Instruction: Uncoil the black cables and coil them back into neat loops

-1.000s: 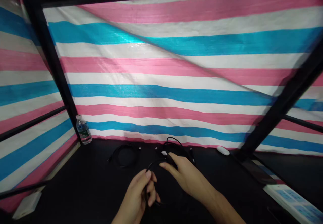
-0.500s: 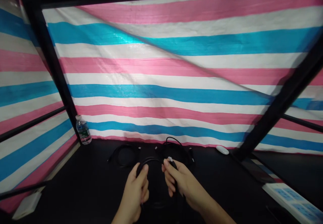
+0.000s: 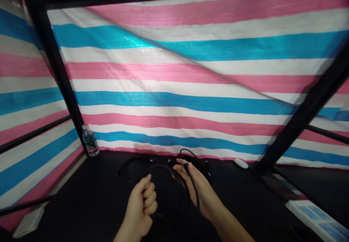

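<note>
A looped black cable [image 3: 178, 183] is stretched between my two hands above the black table. My left hand [image 3: 143, 202] is closed in a fist round the left side of the loops. On the other side, my right hand [image 3: 196, 183] holds the cable's plug end, with a pale connector tip [image 3: 184, 161] at the fingertips. From that plug a length of cable runs down across the right palm. Beyond the hands lie a coiled black cable [image 3: 135, 169] on the left and another coiled cable [image 3: 203, 162] on the right, partly hidden by my right hand.
A water bottle [image 3: 90, 141] stands at the back left corner. A white computer mouse [image 3: 241, 163] lies at the back right. At the right edge is a white and blue panel [image 3: 313, 216]. Black frame posts and a striped sheet [image 3: 174, 103] enclose the table.
My left hand has moved slightly down and left, its fingers now curled into a fist. My right hand has risen a little with its fingers more extended, and the cable loops between them show wider.
</note>
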The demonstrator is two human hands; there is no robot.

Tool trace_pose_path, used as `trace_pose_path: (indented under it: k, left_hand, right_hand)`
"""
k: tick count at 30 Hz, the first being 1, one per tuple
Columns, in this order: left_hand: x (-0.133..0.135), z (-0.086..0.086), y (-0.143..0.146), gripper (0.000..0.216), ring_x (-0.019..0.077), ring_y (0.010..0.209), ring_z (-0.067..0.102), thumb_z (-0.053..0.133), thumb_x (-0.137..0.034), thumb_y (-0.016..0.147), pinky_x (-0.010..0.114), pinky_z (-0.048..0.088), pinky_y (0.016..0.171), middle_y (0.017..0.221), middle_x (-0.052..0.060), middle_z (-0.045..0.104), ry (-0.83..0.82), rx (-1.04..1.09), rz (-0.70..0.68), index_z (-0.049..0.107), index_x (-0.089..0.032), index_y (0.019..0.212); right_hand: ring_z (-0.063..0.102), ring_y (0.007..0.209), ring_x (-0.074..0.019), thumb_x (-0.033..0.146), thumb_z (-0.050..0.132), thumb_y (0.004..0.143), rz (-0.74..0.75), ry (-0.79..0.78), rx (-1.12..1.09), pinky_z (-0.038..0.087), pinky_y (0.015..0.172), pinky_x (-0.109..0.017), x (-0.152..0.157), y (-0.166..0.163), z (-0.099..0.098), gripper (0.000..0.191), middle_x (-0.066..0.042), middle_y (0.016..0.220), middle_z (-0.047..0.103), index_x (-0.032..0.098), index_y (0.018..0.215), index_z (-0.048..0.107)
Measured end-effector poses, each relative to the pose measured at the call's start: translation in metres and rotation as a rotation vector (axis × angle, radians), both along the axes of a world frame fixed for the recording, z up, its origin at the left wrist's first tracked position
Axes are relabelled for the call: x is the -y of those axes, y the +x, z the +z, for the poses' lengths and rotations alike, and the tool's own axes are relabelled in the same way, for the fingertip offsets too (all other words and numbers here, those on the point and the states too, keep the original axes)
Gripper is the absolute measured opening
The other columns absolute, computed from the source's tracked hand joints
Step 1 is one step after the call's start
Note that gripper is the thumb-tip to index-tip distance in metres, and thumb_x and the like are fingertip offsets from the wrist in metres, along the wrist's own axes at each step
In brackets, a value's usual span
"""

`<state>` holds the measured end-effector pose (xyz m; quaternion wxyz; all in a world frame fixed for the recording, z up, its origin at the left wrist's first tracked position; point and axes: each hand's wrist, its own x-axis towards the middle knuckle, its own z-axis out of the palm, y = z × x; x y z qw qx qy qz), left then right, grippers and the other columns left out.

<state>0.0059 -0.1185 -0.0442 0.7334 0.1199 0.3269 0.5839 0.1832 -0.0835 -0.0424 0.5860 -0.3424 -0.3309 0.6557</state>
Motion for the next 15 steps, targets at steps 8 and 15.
trace_pose_path:
  k: [8, 15]
  left_hand:
    - [-0.008, -0.007, -0.009, 0.052, 0.0008, 0.035, 0.013, 0.081, -0.021, 0.071, 0.017, 0.007, 0.033, 0.052, -0.015, 0.016, -0.022, 0.283, 0.267, 0.029, -0.024, 0.062]
    - [-0.001, -0.013, 0.010, 0.060, 0.0010, 0.041, 0.012, 0.090, -0.043, 0.062, 0.016, 0.009, 0.037, 0.051, -0.015, 0.025, 0.014, -0.133, 0.091, 0.034, -0.023, 0.063]
  right_hand:
    - [0.052, 0.136, -0.0341, 0.075, 0.069, 0.077, 0.084, 0.141, -0.064, 0.030, 0.120, -0.054, 0.018, 0.001, -0.061, 0.070, -0.013, 0.137, 0.066, 0.027, 0.128, 0.067]
    - [0.063, 0.121, -0.0288, 0.054, 0.080, 0.079, -0.017, 0.351, 0.428, 0.048, 0.106, -0.044, 0.025, -0.006, -0.043, 0.076, -0.013, 0.132, 0.065, 0.027, 0.144, 0.049]
